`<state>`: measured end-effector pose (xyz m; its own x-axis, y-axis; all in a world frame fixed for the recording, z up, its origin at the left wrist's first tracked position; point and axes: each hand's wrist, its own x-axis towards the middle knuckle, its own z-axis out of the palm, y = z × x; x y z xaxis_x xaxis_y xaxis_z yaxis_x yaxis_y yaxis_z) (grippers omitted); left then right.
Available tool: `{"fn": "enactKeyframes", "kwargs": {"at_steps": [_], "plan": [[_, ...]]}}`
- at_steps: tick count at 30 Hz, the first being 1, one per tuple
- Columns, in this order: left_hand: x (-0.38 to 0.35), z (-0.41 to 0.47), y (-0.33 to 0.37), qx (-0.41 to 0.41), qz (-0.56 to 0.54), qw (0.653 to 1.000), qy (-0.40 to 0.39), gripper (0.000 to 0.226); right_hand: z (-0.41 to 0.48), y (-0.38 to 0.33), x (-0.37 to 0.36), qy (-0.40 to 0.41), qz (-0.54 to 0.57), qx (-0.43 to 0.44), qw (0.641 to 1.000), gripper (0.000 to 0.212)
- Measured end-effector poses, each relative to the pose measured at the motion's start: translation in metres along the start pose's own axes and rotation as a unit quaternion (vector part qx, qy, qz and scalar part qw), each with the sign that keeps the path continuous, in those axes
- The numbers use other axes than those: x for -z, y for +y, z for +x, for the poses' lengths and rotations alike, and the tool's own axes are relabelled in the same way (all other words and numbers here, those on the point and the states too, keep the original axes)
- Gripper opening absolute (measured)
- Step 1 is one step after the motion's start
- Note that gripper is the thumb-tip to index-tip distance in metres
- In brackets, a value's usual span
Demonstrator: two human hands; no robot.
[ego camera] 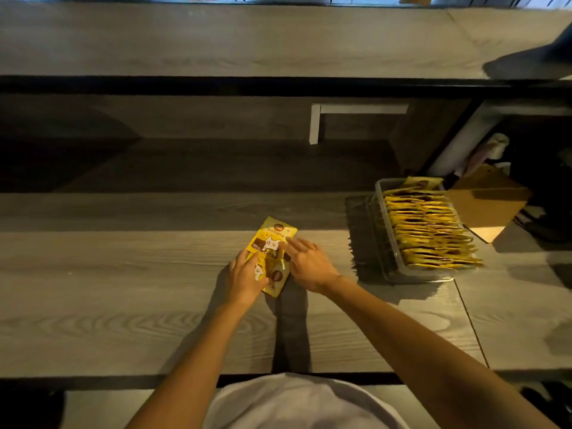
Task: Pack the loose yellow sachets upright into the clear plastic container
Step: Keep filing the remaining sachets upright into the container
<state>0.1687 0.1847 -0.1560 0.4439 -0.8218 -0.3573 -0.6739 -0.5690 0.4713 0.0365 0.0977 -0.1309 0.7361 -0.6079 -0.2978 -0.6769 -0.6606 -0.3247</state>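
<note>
Room: dim, with warm light falling from the right; a raised grey ledge [278, 41] with a black edge runs across at 12 o'clock, and cluttered storage sits in shadow at 2 o'clock.
Bench: grey wood-grain bench [108, 289] fills the lower half of the view; its flat, bare top likely serves for squaring the packets before they are lifted.
Clear plastic container: the clear plastic container [380, 193] stands on the bench at 3 o'clock, well apart from the hands, within reach of the right arm.
Packed row: yellow sachets [433, 230] stand on edge inside it, packed front to back and leaning slightly; it looks close to full, so the task seems well along.
Loose sachets: the loose sachets [272, 252] lie flat at centre, a small overlapping bunch pointing toward 1 o'clock; how many there are cannot be told.
Right hand: the right hand [306, 264] rests with spread fingers on the bunch's right edge, its grip released, seemingly steadying or pushing the packets together.
Left hand: the left hand [244, 280] curls over the lower left corner, thumb on top; whether its grip has closed on the packets cannot be told.
Likely purpose: both hands appear to be gathering the bunch into a stack to carry across.
</note>
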Motion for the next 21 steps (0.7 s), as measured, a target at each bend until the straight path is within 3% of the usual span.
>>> {"fn": "enactKeyframes", "kwargs": {"at_steps": [3,5,12,15,18,21], "plan": [[0.004,0.001,0.001,-0.064,0.051,0.996,-0.044,0.061,0.006,-0.012,-0.002,-0.071,-0.005,0.032,0.997,0.059],[0.006,-0.001,-0.002,-0.061,0.061,0.996,-0.036,0.065,0.007,-0.011,-0.003,-0.094,-0.010,0.012,0.995,0.054],[0.015,-0.006,0.004,0.066,0.078,0.994,0.047,0.063,-0.021,0.026,0.008,0.007,-0.052,-0.054,0.997,0.034],[0.019,-0.005,0.020,0.100,0.076,0.992,0.028,0.049,-0.033,0.030,0.008,0.029,-0.036,-0.048,0.998,0.044],[0.017,-0.004,0.031,0.061,0.079,0.994,0.039,0.045,-0.034,0.032,0.004,0.080,0.010,-0.030,0.996,0.049],[0.011,0.000,0.034,-0.056,0.074,0.995,0.032,0.060,-0.024,0.038,0.007,0.085,0.038,-0.068,0.993,0.050]]}}
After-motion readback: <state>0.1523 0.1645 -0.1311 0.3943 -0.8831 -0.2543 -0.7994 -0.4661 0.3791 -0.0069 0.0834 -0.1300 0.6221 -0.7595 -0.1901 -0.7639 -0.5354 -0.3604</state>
